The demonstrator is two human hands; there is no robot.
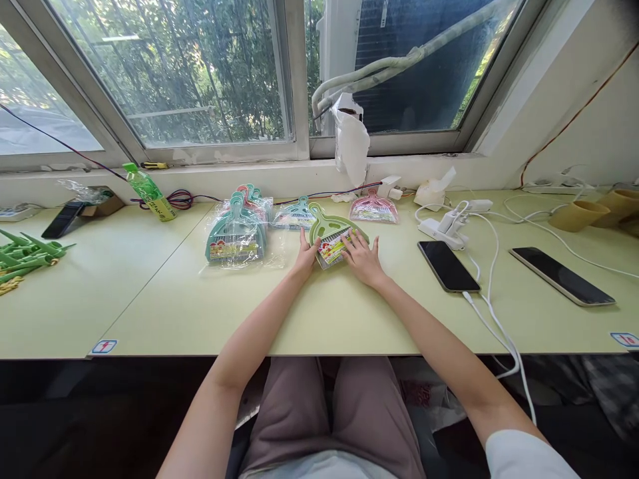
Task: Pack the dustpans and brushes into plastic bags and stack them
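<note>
A light green dustpan set (329, 229) with a brush and a colourful label is between my hands on the table. My left hand (306, 253) grips its lower left edge, thumb toward the label. My right hand (363, 258) lies over its right side with the fingers spread across the label and bristles. Left of my hands, a teal dustpan set (234, 233) in clear plastic lies with a red one partly behind it. A blue dustpan set (294, 214) is just behind my left hand, and a pink one (373, 207) lies farther back on the right.
A black phone (449, 266) with a white cable and a power strip (442, 233) are to the right, and a second phone (562, 276) is beyond. Left are a green bottle (150, 193), an open box (102, 203) and green stalks (27, 256). Brown rolls (579, 214) stand far right.
</note>
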